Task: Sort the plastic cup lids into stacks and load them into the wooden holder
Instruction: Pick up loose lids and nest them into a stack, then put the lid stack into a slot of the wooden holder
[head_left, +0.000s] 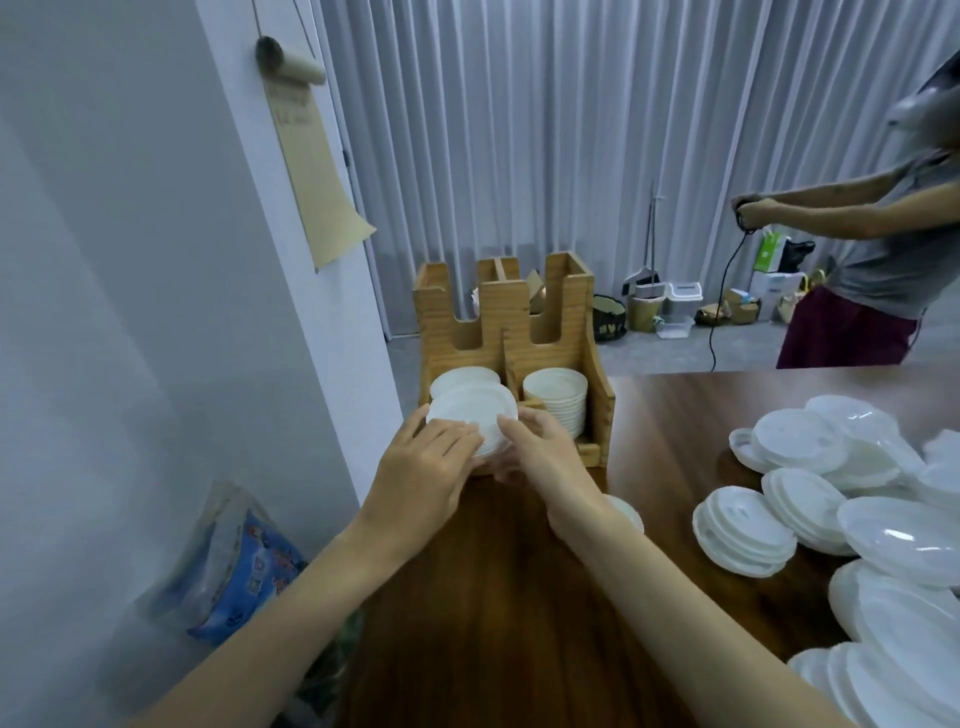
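Note:
A wooden holder (506, 312) stands at the table's far left corner. Its right slot holds a tall stack of white lids (555, 397). In its left slot lies another white lid pile (460, 378). Just in front of that slot, both my hands hold a short stack of white lids (470, 413), tilted toward me. My left hand (423, 470) grips its near left edge. Around its right side curl the fingers of my right hand (540, 449). Many loose white lids (810, 483) lie heaped at the table's right.
The dark wooden table (519, 597) runs from me to the holder. One lid (626, 512) peeks out behind my right wrist. A blue plastic bag (234, 566) sits on the floor at left, beside the white wall. Another person (857, 270) stands at the far right.

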